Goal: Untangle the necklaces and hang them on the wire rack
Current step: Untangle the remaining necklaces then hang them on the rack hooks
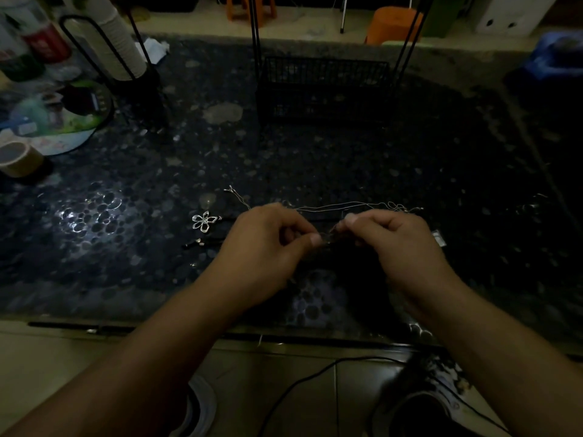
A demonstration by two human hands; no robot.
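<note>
Thin silver necklace chains [356, 205] lie tangled on the dark pebble-patterned table [315, 159], running from left of my hands to a knot of loops at the right. A silver flower pendant [204, 220] rests left of my left hand. My left hand [268, 244] pinches a dark cord or chain between thumb and fingers. My right hand [391, 238] pinches the same strand a few centimetres away. What lies between the fingertips is too dark to make out. The black wire rack [325, 86] stands at the back centre, with tall upright rods.
A black loop-shaped stand [104, 55] holding a stack of cups, bottles, a round fan and a tape roll [19, 159] crowd the back left. A small silver clasp piece [439, 238] lies right of my right hand. A black cable and shoes are on the floor below the table edge.
</note>
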